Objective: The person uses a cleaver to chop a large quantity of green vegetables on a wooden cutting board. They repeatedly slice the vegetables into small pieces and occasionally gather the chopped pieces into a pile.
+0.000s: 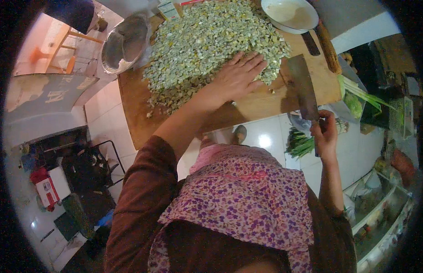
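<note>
A wide layer of chopped pale green pieces (pixel 211 44), perhaps a vegetable, covers much of the wooden board (pixel 266 105). My left hand (pixel 240 75) rests palm down on the near right part of that layer, its fingers slightly spread. In my right hand (pixel 324 134) is the handle of a cleaver (pixel 304 85). Its broad dark blade points away from me over the right part of the board, beside the chopped pieces. Browner bits (pixel 177 92) lie along the near left side of the layer.
A white enamel basin (pixel 290 15) stands at the far right, near a second dark blade (pixel 310 43) and a corncob-like brown rod (pixel 327 47). A plastic-lined tub (pixel 124 44) is left of the board. Green leafy stalks (pixel 302 141) lie on the tiled floor at right. A small carton (pixel 168 9) sits at the back.
</note>
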Action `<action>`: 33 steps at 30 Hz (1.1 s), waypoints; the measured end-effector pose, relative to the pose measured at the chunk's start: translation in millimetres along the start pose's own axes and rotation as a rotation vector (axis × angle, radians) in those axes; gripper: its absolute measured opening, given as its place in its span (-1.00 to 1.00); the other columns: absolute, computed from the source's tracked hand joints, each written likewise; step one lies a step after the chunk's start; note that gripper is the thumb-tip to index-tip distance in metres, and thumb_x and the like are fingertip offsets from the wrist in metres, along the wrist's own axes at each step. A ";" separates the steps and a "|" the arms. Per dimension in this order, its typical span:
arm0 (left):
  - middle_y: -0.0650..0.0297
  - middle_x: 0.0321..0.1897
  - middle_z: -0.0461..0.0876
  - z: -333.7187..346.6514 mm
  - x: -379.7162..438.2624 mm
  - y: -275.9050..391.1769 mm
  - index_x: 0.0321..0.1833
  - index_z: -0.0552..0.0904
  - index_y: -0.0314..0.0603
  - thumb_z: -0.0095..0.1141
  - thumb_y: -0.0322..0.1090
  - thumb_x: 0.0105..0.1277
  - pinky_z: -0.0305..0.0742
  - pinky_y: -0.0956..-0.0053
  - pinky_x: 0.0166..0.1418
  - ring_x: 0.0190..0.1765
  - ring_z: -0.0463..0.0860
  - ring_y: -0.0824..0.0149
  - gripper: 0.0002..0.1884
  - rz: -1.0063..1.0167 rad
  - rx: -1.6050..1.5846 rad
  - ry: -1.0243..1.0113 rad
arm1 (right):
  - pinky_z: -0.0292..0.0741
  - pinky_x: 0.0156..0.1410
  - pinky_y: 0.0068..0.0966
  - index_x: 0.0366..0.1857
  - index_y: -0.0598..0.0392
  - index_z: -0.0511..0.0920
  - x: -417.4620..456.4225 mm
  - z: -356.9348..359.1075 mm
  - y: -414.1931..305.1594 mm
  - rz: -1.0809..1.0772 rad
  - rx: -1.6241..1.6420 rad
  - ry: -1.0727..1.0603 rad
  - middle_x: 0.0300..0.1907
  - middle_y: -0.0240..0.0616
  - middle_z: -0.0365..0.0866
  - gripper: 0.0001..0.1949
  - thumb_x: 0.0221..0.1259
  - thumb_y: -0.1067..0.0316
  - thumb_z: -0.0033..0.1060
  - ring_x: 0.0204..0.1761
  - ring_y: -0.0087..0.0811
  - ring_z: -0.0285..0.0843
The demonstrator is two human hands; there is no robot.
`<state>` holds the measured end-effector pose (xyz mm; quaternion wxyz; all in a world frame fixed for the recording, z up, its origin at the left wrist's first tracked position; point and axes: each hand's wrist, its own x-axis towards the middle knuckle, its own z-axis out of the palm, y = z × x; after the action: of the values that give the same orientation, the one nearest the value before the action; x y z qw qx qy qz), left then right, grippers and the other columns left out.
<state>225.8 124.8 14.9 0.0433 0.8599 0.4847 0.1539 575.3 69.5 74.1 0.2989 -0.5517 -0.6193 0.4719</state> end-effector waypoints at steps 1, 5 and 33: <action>0.13 0.55 0.21 3.9 4.7 2.7 0.53 0.25 -0.13 -0.03 0.04 0.47 -0.07 0.02 0.64 0.59 0.13 0.09 -0.34 0.024 0.004 -0.010 | 0.42 0.11 -0.54 0.10 0.14 0.39 0.0 -1.4 1.1 0.016 -0.011 0.007 -0.04 -0.31 0.49 -0.69 0.32 0.59 0.11 -0.05 -0.50 0.42; 0.15 0.56 0.21 14.3 19.4 23.5 0.53 0.27 -0.12 -0.16 0.12 0.52 -0.10 0.00 0.64 0.59 0.15 0.15 -0.35 0.105 0.022 -0.068 | 0.43 0.09 -0.54 0.09 0.14 0.39 -0.5 -2.2 5.0 0.042 -0.020 0.047 -0.05 -0.30 0.49 -0.70 0.32 0.58 0.12 -0.06 -0.50 0.42; 0.08 -0.18 0.68 -11.4 69.7 -76.9 -0.17 0.71 -0.13 0.19 -0.33 0.30 0.57 0.13 -0.03 -0.08 0.65 -0.02 -0.88 -0.265 -0.208 0.181 | 0.49 0.00 -0.55 0.10 0.11 0.39 -4.7 -9.6 2.7 0.114 0.119 0.036 -0.13 -0.35 0.50 -0.67 0.30 0.62 0.07 -0.15 -0.55 0.46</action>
<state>192.9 223.5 24.1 0.1081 0.7622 0.5769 0.2731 585.9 67.3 76.0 0.3150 -0.5758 -0.5521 0.5142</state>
